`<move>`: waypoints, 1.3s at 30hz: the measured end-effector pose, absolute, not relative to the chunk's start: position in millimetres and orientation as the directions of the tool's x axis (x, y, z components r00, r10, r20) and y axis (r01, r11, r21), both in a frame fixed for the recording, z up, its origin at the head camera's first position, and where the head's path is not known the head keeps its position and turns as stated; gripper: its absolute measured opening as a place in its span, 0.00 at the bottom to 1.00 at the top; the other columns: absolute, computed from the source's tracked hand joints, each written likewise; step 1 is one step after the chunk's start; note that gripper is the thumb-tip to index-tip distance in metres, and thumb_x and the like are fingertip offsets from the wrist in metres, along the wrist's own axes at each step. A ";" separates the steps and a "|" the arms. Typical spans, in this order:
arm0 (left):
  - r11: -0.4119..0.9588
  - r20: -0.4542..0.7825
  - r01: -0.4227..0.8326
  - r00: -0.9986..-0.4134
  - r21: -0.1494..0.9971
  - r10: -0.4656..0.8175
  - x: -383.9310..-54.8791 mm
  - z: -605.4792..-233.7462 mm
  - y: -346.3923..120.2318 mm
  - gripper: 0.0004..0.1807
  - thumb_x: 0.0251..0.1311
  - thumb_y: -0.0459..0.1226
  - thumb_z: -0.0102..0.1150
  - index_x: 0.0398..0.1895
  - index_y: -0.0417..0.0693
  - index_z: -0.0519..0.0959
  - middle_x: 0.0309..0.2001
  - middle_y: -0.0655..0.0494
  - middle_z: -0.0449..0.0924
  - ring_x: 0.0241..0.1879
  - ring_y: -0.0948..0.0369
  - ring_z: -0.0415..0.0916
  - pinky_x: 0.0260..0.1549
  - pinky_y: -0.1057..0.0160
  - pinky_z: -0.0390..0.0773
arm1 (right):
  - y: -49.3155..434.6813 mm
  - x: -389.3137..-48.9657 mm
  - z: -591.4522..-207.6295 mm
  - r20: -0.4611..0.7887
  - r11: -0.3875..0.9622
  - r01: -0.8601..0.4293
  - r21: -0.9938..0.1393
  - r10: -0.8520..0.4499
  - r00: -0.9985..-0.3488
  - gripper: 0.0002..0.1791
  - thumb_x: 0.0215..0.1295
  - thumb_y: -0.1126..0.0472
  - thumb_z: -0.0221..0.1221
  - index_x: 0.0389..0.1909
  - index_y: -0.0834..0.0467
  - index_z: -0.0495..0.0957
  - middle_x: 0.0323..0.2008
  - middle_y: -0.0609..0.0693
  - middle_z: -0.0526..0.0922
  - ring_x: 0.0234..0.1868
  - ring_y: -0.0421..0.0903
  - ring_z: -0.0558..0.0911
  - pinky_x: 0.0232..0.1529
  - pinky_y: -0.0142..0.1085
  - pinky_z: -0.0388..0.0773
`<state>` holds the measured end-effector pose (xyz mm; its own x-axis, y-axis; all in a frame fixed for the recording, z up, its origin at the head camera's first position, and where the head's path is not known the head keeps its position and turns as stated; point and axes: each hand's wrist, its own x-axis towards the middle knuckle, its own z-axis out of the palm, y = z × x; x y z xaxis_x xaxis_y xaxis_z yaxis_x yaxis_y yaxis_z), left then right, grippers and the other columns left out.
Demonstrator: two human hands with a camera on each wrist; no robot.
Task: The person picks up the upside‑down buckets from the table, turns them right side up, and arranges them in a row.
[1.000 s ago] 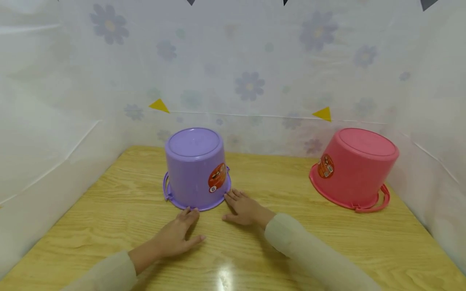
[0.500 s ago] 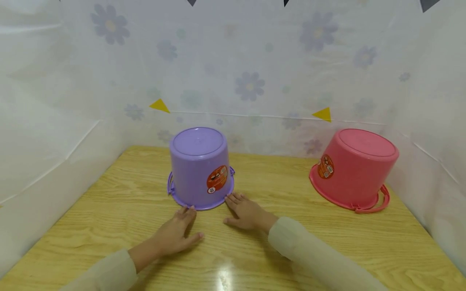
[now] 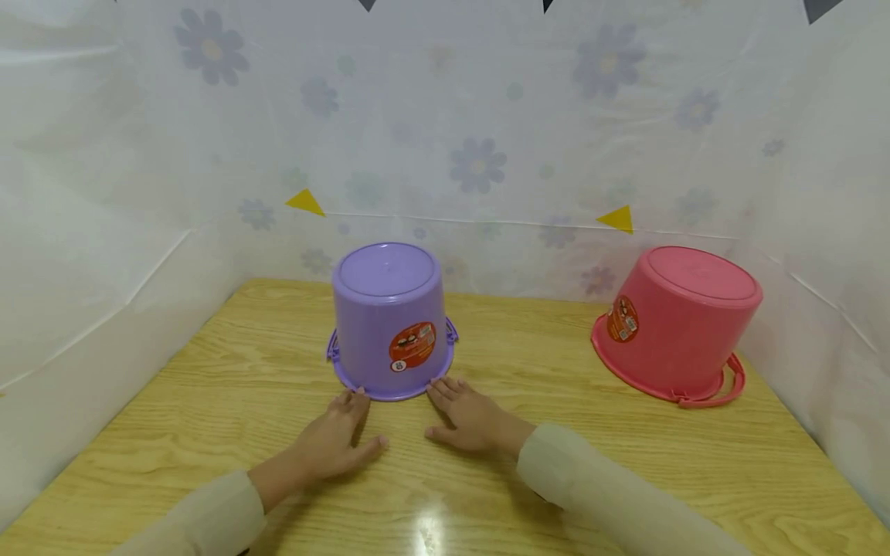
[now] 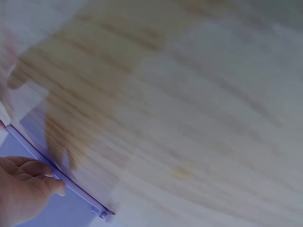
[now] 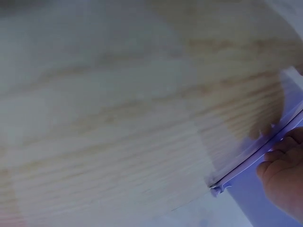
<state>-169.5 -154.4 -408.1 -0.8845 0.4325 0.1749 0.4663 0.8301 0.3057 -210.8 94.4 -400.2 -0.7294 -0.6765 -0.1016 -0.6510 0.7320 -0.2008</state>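
Left hand (image 3: pixel 327 444): mine, low over the desk (image 3: pixel 188 401); fingers stretched forward, thumb spread away from them, clamped on nothing. The tips touch the near rim (image 3: pixel 392 397) left of its middle.

Right hand (image 3: pixel 473 421): mine; fingers long and close together, thumb apart, likewise gripping nothing. The tips meet the same rim right of its middle. Two contacts, one either side, would steady the load and let me turn or shove it; placed this low, they should hardly tip it.

Purple bucket (image 3: pixel 361 328): one, upside down on the desk, left of centre, straight ahead of my hands. It sits on its wide mouth, which I judge its steadiest footing. Red label (image 3: pixel 412 347) on the near side, a little right of centre. Handle (image 3: pixel 332 346): visible low at the left, with a fitting opposite at the right.

Red bucket (image 3: pixel 684 332): one, also mouth down, at the far right, well apart from my fingers; its own handle (image 3: pixel 726 398) juts out at the near right.

Backdrop (image 3: pixel 396 131): pale, flowered, behind the desk.
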 end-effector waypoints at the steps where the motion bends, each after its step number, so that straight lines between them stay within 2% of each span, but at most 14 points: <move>1: 0.833 0.175 0.463 -0.886 0.304 0.429 -169.9 -408.1 -154.5 0.42 0.57 0.56 0.53 0.62 0.29 0.63 0.61 0.29 0.65 0.62 0.32 0.60 0.54 0.38 0.70 | 94.3 -209.5 -399.8 -0.101 0.730 -0.652 -0.206 -0.678 -0.728 0.40 0.67 0.41 0.47 0.70 0.64 0.52 0.71 0.59 0.51 0.73 0.55 0.51 0.73 0.46 0.48; 6: 0.843 0.157 0.438 -0.899 0.313 0.409 -172.1 -407.9 -155.8 0.42 0.57 0.57 0.53 0.62 0.30 0.63 0.61 0.29 0.64 0.61 0.31 0.59 0.52 0.37 0.71 | 93.2 -204.6 -398.9 -0.092 0.719 -0.662 -0.210 -0.689 -0.719 0.40 0.66 0.42 0.47 0.69 0.64 0.53 0.71 0.59 0.52 0.73 0.55 0.52 0.72 0.47 0.49; 11: 0.852 0.128 0.411 -0.911 0.324 0.391 -173.4 -405.6 -156.3 0.42 0.58 0.56 0.52 0.63 0.30 0.62 0.62 0.29 0.63 0.63 0.32 0.57 0.55 0.38 0.69 | 92.9 -201.4 -399.2 -0.100 0.724 -0.658 -0.208 -0.685 -0.722 0.40 0.66 0.40 0.47 0.70 0.63 0.52 0.71 0.58 0.52 0.73 0.53 0.51 0.73 0.46 0.49; 16: 0.857 0.118 0.419 -0.908 0.300 0.402 -173.1 -407.0 -157.8 0.42 0.59 0.56 0.50 0.62 0.28 0.63 0.64 0.30 0.60 0.65 0.33 0.54 0.60 0.40 0.64 | 98.6 -202.4 -400.4 -0.089 0.720 -0.649 -0.247 -0.684 -0.724 0.41 0.66 0.42 0.48 0.69 0.67 0.52 0.71 0.63 0.51 0.72 0.58 0.50 0.72 0.48 0.49; 20: 0.859 0.122 0.429 -0.903 0.279 0.411 -173.2 -410.8 -161.7 0.43 0.60 0.56 0.50 0.63 0.25 0.60 0.66 0.28 0.55 0.66 0.34 0.52 0.64 0.42 0.59 | 107.8 -209.1 -400.6 -0.100 0.745 -0.614 -0.262 -0.654 -0.750 0.41 0.68 0.44 0.47 0.69 0.70 0.49 0.70 0.67 0.49 0.72 0.62 0.47 0.73 0.49 0.47; 27: 0.863 0.103 0.404 -0.914 0.302 0.392 -178.3 -409.5 -169.6 0.45 0.61 0.55 0.48 0.65 0.23 0.54 0.68 0.27 0.48 0.68 0.33 0.46 0.66 0.41 0.53 | 115.5 -226.5 -395.0 -0.127 0.790 -0.553 -0.266 -0.597 -0.792 0.42 0.68 0.43 0.46 0.69 0.70 0.47 0.71 0.66 0.46 0.73 0.62 0.45 0.73 0.50 0.44; 39: 0.871 0.067 0.385 -0.921 0.306 0.383 -191.1 -409.8 -178.2 0.45 0.62 0.55 0.46 0.65 0.22 0.53 0.68 0.26 0.48 0.68 0.34 0.44 0.67 0.39 0.51 | 110.8 -243.7 -399.6 -0.200 0.836 -0.504 -0.219 -0.544 -0.815 0.43 0.68 0.40 0.43 0.70 0.67 0.45 0.72 0.62 0.44 0.74 0.58 0.43 0.73 0.49 0.43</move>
